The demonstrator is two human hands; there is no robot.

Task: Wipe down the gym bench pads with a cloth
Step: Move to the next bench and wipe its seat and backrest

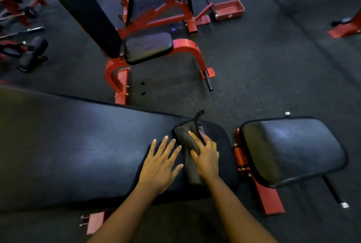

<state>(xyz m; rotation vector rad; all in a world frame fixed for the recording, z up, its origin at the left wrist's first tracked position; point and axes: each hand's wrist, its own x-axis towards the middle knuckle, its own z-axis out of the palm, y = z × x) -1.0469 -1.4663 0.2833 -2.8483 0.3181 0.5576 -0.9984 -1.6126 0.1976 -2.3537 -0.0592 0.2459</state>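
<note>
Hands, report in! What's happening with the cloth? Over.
Left hand flat on long pad. Right hand pressing cloth onto it. Nothing in the way.

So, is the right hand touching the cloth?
Touching. The head view shows the right hand lying on the cloth, pressing it onto the long bench pad.

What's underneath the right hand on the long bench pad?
A dark grey cloth, pressed flat by the right hand on the long bench pad. The pad surface beneath the cloth is hidden.
</note>
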